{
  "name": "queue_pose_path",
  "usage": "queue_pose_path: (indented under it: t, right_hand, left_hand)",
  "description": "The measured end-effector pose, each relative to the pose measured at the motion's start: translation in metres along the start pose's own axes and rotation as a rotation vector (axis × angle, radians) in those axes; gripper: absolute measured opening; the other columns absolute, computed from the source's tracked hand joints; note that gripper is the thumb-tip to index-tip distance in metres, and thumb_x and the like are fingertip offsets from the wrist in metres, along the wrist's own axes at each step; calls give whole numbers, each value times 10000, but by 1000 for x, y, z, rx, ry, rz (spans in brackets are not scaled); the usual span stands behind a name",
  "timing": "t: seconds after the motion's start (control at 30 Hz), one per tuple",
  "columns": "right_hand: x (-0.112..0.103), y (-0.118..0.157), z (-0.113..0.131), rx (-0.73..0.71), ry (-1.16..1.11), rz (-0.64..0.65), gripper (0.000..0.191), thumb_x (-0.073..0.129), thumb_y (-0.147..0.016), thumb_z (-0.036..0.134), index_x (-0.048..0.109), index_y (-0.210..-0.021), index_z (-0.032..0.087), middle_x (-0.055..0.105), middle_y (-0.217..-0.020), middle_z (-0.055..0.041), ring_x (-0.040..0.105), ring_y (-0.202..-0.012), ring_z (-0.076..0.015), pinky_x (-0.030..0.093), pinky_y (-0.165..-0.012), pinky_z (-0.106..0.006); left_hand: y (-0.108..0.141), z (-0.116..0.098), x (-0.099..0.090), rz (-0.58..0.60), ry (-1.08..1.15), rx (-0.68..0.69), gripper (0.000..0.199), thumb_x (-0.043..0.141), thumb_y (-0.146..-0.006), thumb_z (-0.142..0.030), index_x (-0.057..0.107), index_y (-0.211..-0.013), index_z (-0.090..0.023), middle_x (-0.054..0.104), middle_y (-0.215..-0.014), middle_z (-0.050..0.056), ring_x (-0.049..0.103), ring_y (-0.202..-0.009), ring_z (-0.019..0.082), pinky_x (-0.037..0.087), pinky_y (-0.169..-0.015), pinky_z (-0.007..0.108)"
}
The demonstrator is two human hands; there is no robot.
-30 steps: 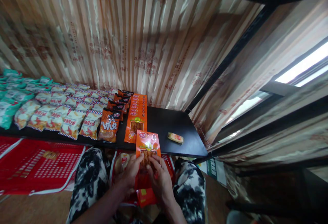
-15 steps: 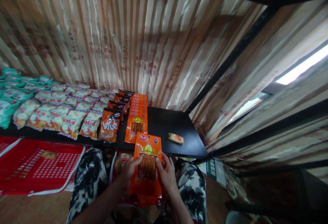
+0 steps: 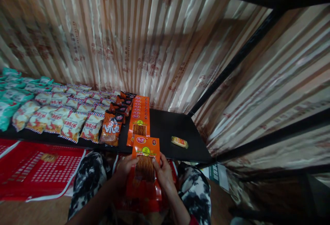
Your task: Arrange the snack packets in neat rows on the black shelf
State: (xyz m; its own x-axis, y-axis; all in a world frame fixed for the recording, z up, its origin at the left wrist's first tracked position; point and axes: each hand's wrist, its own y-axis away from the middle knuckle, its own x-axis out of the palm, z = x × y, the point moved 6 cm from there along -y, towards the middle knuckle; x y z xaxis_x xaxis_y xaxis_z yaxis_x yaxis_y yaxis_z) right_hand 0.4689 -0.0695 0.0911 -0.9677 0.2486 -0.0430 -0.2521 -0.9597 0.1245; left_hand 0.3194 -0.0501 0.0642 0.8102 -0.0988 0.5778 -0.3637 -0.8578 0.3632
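Observation:
Between my two hands is an orange snack packet (image 3: 144,180) with a clear window showing brown sticks inside. My left hand (image 3: 125,168) grips its left edge, the thumb lying on the front. On the opposite edge my right hand (image 3: 163,171) holds it the same way, thumb by the window. The packet is in front of the shelf edge, above my lap. Just behind it, an overlapping row of matching orange packets (image 3: 139,130) lies on the black shelf (image 3: 167,122). A small yellow-wrapped snack (image 3: 179,142) rests alone to the right.
Left of the orange row stand dark orange bags (image 3: 110,128), white snack bags (image 3: 73,125) and teal bags (image 3: 9,111). A red basket (image 3: 48,170) sits below the shelf at left. Black metal posts (image 3: 237,56) and a striped curtain (image 3: 116,39) enclose the back and right.
The held packet has shifted slightly left and down, still in both hands. The view has moved a little, and the bright gap at the right is out of sight.

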Motion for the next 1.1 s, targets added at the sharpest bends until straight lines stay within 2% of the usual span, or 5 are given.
queue_pose_path:
  t: [0.13, 0.37, 0.6, 0.83, 1.1]
  right_hand:
    - [1, -6, 2, -14, 70, 5, 498, 597, -726, 440, 569, -1145, 173, 687, -1053, -90, 641, -966, -247, 513, -824, -359]
    - [2, -20, 6, -51, 183, -7, 408, 560, -750, 435, 625, -1068, 187, 707, -902, -62, 648, -781, -210, 518, -675, -301]
    - [12, -40, 7, -54, 119, -46, 598, 581, -718, 386, 464, -1245, 129, 600, -634, 26, 578, -567, -153, 466, -522, -246]
    - [20, -60, 14, -61, 261, -64, 500, 564, -682, 383, 600, -1109, 125, 601, -604, 18, 533, -518, -143, 434, -491, -243]
    - [27, -82, 23, -128, 372, -66, 436, 537, -713, 359, 646, -1075, 143, 712, -785, -39, 623, -645, -194, 509, -624, -301]
  left_hand:
    - [-7, -12, -1, 38, 18, 7, 451, 730, -583, -392, 675, -939, -121, 712, -798, 82, 653, -813, 262, 478, -759, 363]
    - [-12, -28, -9, -29, -36, 44, 360, 697, -608, -386, 676, -873, -143, 713, -752, 64, 649, -661, 227, 493, -637, 342]
    - [-22, -42, -24, -171, -79, 148, 413, 720, -541, -380, 655, -872, -142, 710, -794, 62, 656, -780, 240, 490, -709, 328]
    - [-24, -58, -26, -282, -101, 187, 504, 718, -519, -347, 600, -967, -149, 698, -861, 78, 650, -823, 224, 482, -736, 315]
    - [-36, -67, -31, -346, -160, 198, 459, 600, -683, -151, 516, -1134, -131, 684, -891, 76, 646, -780, 176, 495, -710, 278]
